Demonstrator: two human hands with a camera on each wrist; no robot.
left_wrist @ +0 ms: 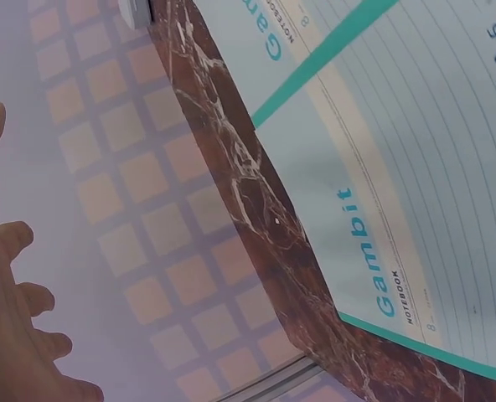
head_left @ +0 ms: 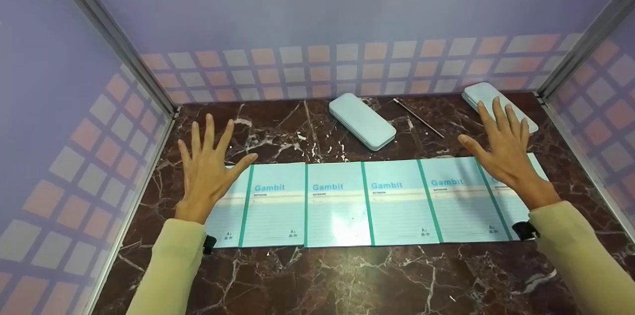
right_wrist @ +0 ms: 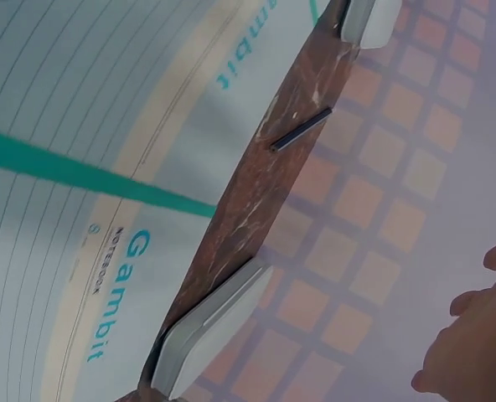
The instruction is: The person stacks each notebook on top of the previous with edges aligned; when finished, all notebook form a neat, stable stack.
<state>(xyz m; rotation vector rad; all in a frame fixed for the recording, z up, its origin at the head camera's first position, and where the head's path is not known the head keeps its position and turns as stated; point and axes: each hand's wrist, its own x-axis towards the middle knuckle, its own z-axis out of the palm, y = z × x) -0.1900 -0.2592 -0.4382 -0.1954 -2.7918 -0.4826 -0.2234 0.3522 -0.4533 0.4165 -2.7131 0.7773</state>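
Observation:
Several light-blue Gambit notebooks (head_left: 337,216) lie side by side in a row on the dark marbled table, green spines between them. Over the row's left end my left hand (head_left: 206,171) is held with fingers spread, holding nothing. Fingers of the left hand (left_wrist: 22,327) also show at the edge of the left wrist view, apart from the notebooks. My right hand (head_left: 506,151) spreads over the right end, hiding part of the last notebook and of a pale-blue case (head_left: 483,94) behind it. The right hand (right_wrist: 478,335) holds nothing in the right wrist view either.
A second pale-blue case (head_left: 362,121) lies at the back middle of the table (head_left: 317,280). Between the two cases is a thin dark pen-like stick (head_left: 419,117). Purple panels with pink and white squares, such as the back wall (head_left: 317,22), enclose the table on three sides.

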